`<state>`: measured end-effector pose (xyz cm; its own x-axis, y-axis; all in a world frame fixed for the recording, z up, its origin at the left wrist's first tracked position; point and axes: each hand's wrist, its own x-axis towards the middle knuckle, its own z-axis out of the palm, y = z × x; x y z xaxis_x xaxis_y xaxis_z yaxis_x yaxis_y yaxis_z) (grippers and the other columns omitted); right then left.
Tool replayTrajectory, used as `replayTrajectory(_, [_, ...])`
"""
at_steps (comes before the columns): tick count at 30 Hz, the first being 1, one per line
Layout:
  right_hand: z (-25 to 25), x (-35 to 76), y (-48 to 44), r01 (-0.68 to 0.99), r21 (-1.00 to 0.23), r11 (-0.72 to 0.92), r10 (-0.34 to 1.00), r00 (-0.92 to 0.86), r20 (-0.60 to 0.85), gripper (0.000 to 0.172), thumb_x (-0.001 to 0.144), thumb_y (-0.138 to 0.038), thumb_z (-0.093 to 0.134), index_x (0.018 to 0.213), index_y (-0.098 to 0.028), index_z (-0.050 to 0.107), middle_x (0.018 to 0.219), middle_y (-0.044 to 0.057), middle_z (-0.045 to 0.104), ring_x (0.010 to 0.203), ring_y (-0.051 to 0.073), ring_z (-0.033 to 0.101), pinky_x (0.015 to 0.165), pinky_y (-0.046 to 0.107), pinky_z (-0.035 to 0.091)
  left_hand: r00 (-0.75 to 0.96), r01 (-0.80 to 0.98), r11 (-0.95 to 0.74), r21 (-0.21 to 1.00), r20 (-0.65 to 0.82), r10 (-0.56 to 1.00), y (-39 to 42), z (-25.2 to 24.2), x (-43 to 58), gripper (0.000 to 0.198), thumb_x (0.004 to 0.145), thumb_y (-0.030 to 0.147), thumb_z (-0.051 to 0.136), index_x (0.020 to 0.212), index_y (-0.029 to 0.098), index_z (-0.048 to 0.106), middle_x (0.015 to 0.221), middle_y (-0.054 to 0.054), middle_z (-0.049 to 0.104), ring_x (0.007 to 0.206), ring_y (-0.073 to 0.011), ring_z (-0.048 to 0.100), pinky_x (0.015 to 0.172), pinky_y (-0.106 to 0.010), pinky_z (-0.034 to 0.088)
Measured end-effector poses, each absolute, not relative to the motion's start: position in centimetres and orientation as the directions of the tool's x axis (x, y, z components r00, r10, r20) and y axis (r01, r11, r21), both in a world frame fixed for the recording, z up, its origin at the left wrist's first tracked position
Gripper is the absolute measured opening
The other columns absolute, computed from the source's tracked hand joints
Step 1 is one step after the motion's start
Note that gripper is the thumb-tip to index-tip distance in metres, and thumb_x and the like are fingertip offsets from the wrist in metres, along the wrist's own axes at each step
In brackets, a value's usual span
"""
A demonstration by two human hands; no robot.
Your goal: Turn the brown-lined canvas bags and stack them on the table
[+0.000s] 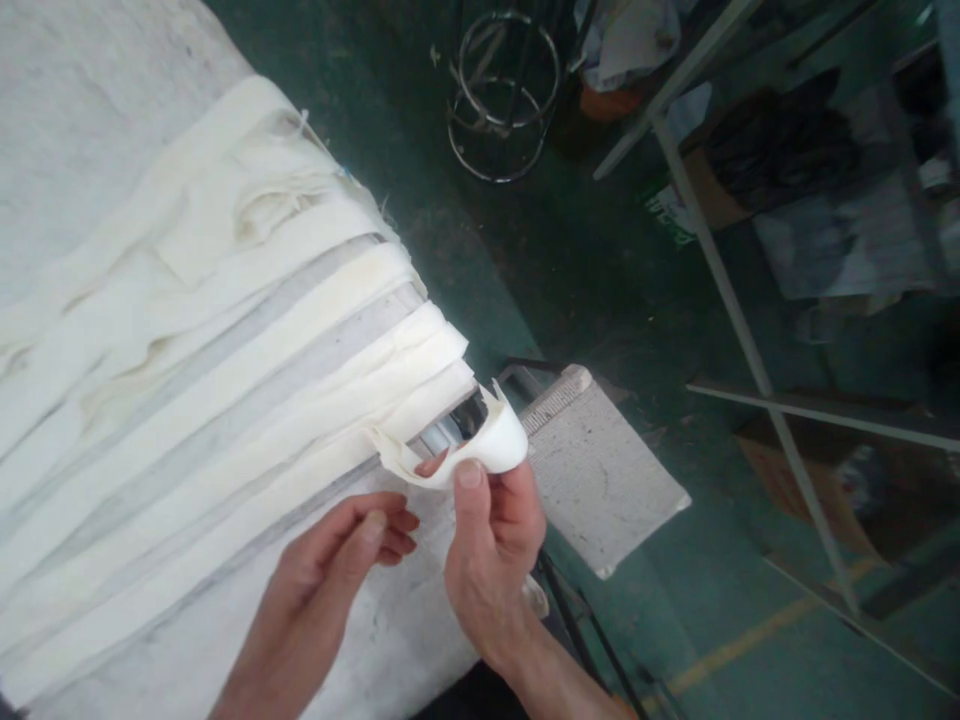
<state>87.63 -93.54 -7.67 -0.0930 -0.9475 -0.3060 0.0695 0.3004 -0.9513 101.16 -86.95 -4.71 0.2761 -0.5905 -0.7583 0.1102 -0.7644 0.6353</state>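
Note:
A cream cloth strip (501, 442) is pinched in my right hand (495, 570), between thumb and fingers, just past the table's edge. The strip's end bends up into a loop, and its frayed edge shows. Just left of it, my left hand (330, 580) hovers over the table with curled fingers and the thumb laid against them; I see nothing in it. Several more long cream strips (247, 390) lie side by side across the padded table (97, 60), their ends at or over the edge. Toward the far side, some strips (217, 200) are bunched and overlapping.
A stool with a worn pale seat (600, 480) stands right of the table's edge. Farther back is a round metal stool frame (506, 95). A metal rack (720, 260) with boxes and bags runs along the right, above a dark green floor (465, 240).

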Motion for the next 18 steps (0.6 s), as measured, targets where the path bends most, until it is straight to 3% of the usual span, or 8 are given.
replayTrajectory(3, [-7.1, 87.2, -92.7, 0.026, -0.965, 0.262, -0.965, -0.007, -0.262, 0.012, 0.113, -0.032, 0.068, 0.116, -0.027, 0.078, 0.101, 0.003, 0.089, 0.089, 0.02, 0.087, 0.081, 0.032, 0.073, 0.235, 0.422, -0.696, 0.581, -0.812, -0.535, -86.6, -6.4, 98.2, 0.055, 0.092, 0.071, 0.087, 0.119, 0.024, 0.093, 0.116, -0.014, 0.091, 0.1, -0.0329, 0.085, 0.088, -0.04, 0.072])
replayTrajectory(8, [-6.1, 86.3, -91.5, -0.11, -0.988, 0.11, -0.988, 0.094, -0.121, 0.018, 0.112, -0.028, 0.069, 0.125, -0.028, 0.081, 0.109, 0.006, 0.09, 0.099, 0.023, 0.087, 0.091, 0.038, 0.073, 0.143, 0.802, -0.471, 0.368, -0.883, -0.447, -88.2, -7.3, 96.3, 0.058, 0.068, 0.059, 0.109, 0.112, 0.025, 0.094, 0.119, -0.012, 0.092, 0.109, -0.0366, 0.086, 0.1, -0.044, 0.071])
replayTrajectory(14, [-5.1, 85.8, -91.0, -0.221, -0.974, 0.047, -0.992, 0.106, -0.072, 0.017, 0.113, -0.035, 0.067, 0.121, -0.027, 0.079, 0.104, 0.01, 0.088, 0.098, 0.029, 0.086, 0.086, 0.045, 0.074, 0.097, 0.953, -0.219, 0.211, -0.894, -0.437, -88.6, -7.3, 95.0, 0.049, 0.061, 0.039, 0.112, 0.106, 0.033, 0.094, 0.12, -0.004, 0.092, 0.1, -0.0272, 0.087, 0.092, -0.034, 0.073])
replayTrajectory(18, [-4.9, 86.1, -90.9, -0.227, -0.968, 0.105, -0.993, 0.027, -0.114, 0.014, 0.112, -0.035, 0.069, 0.119, -0.027, 0.079, 0.097, 0.008, 0.085, 0.091, 0.027, 0.084, 0.084, 0.043, 0.072, 0.134, 0.941, -0.221, 0.255, -0.884, -0.448, -88.9, -7.2, 93.2, 0.048, 0.072, 0.047, 0.102, 0.117, 0.037, 0.089, 0.12, -0.003, 0.091, 0.107, -0.0317, 0.087, 0.102, -0.045, 0.073])
